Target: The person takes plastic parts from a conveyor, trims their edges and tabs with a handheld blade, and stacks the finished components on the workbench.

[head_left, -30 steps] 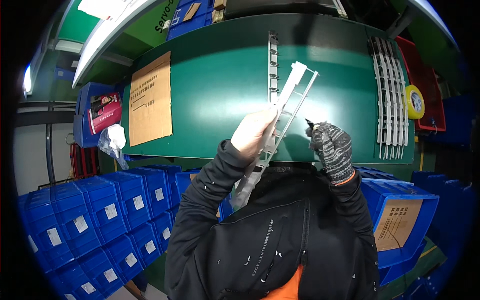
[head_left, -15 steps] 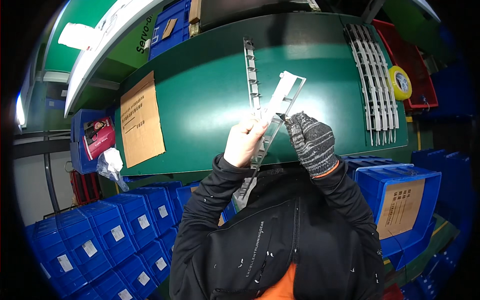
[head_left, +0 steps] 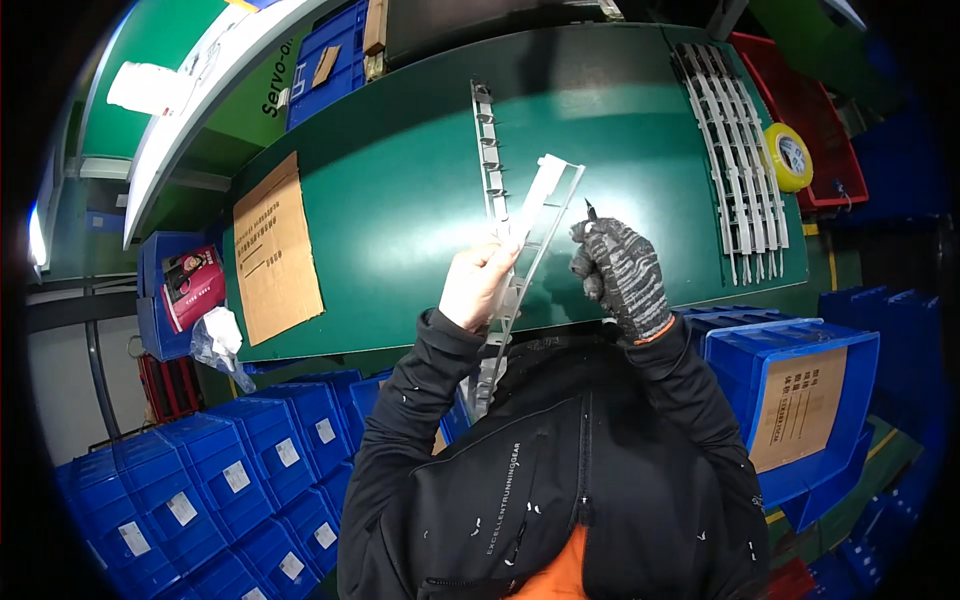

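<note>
My bare left hand [head_left: 472, 287] is closed around a long white ladder-like plastic strip [head_left: 541, 197], which slants from the table side down toward my jacket. Its upper end has a flat white face and an open rail with crosspieces. In a grey knitted glove, my right hand [head_left: 628, 275] grips a small dark pointed tool [head_left: 590, 211]; the tip sticks up past the fingers, and the rest of it is hidden. The tool and the strip are apart. A similar strip with dark clips [head_left: 489, 150] lies on the green table just beyond my left hand.
Several white strips [head_left: 735, 165] lie side by side at the table's right, beside a yellow tape roll [head_left: 790, 158] and a red bin [head_left: 835, 165]. Flat cardboard [head_left: 280, 255] lies at left. Blue crates [head_left: 225, 460] stack at lower left; another blue crate [head_left: 860, 400] stands at right.
My right hand has drawn away from the strip toward the right, and the pointed tool now points up, clear of it. My left hand still holds the strip, slightly lower and farther left.
</note>
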{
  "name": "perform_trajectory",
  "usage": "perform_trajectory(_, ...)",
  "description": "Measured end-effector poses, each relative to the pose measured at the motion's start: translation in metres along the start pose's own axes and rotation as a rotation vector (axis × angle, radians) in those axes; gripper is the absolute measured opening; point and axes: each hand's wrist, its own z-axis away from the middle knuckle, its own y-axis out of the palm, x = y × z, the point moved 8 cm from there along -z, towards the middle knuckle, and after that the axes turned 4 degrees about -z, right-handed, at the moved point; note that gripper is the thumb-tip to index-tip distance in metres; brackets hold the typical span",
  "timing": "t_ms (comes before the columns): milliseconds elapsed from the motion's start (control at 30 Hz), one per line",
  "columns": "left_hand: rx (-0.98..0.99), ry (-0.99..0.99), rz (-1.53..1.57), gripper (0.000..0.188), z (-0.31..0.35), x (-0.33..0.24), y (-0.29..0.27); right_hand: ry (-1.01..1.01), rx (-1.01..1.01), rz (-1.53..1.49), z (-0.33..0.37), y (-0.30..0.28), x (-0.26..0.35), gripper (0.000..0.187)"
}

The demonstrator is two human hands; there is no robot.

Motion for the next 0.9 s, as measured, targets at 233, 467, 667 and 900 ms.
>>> perform_trajectory(233,0.257,-0.19,0.062,0.022,0.013,-0.006,0.007,-0.302,-0.17,-0.002,-0.001,-0.008,0.043,0.015)
perform_trajectory(467,0.446,-0.261,-0.28,0.024,0.048,0.017,-0.038,-0.501,-0.341,-0.222,0.001,-0.064,0.118,0.018)
perform_trajectory(667,0.16,-0.233,0.26,0.026,0.046,0.006,-0.034,-0.831,-0.273,0.099,0.006,-0.029,0.115,0.018)
perform_trajectory(900,0.244,-0.288,0.776,0.03,0.039,0.001,0.012,-0.771,-0.004,1.073,0.013,0.025,0.038,0.015)
